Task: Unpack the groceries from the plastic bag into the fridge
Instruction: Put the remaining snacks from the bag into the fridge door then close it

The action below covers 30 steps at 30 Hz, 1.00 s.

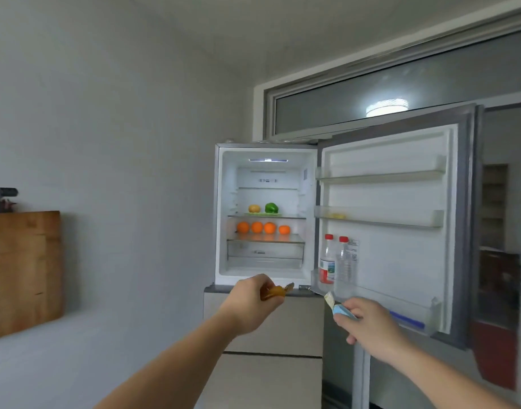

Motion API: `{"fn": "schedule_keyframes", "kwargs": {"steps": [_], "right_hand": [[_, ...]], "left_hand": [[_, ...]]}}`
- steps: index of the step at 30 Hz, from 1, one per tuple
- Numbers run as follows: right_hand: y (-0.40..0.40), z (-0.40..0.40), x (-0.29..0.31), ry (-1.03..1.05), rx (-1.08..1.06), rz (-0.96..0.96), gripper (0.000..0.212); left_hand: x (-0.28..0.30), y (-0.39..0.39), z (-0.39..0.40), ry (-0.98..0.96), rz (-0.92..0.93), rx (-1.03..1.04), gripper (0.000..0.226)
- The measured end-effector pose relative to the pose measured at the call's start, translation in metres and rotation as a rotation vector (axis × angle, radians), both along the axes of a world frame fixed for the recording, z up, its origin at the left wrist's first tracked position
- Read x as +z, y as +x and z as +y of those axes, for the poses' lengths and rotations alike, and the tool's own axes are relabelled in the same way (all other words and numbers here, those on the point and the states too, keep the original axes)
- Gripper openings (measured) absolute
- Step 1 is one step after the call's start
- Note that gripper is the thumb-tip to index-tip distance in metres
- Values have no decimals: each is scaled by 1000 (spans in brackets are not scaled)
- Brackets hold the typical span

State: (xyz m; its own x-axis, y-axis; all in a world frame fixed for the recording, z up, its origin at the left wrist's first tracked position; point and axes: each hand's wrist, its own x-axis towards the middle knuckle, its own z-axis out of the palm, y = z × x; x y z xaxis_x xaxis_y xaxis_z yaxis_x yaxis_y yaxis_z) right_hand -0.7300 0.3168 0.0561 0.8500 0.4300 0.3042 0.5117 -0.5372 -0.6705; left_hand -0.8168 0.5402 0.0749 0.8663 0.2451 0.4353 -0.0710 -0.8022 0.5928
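The fridge (220,202) stands ahead with its upper door (400,246) swung open to the right. My left hand (250,302) grips a small orange-brown packet (275,291) just below the open compartment. My right hand (371,323) pinches a small blue and white packet (337,305) in front of the door's lowest rack. Inside, a yellow fruit (254,208) and a green pepper (271,207) sit on a green plate. Several oranges (256,227) line the shelf below. Two red-capped bottles (327,261) stand in the lowest door rack. The plastic bag is out of view.
A wooden cutting board (23,270) leans against the wall on the white counter (76,349) at the left. Closed fridge drawers (271,329) lie under my hands. The two upper door racks (380,175) hold almost nothing. A doorway opens behind the door at the right.
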Motion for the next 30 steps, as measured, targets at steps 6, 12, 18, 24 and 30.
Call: {"fn": "schedule_keyframes", "kwargs": {"steps": [6, 12, 18, 24, 30], "right_hand": [[66, 15, 16, 57, -51, 31, 10], [147, 56, 25, 78, -161, 36, 10], [218, 85, 42, 9, -292, -12, 2], [276, 81, 63, -3, -319, -97, 5], [341, 52, 110, -7, -399, -391, 10]], "left_hand": [[4, 87, 26, 19, 25, -153, 16], [11, 189, 90, 6, -38, -264, 15], [32, 301, 129, -8, -163, -328, 20], [54, 392, 114, -35, -194, -483, 16], [98, 472, 79, 36, -273, -517, 21]]}}
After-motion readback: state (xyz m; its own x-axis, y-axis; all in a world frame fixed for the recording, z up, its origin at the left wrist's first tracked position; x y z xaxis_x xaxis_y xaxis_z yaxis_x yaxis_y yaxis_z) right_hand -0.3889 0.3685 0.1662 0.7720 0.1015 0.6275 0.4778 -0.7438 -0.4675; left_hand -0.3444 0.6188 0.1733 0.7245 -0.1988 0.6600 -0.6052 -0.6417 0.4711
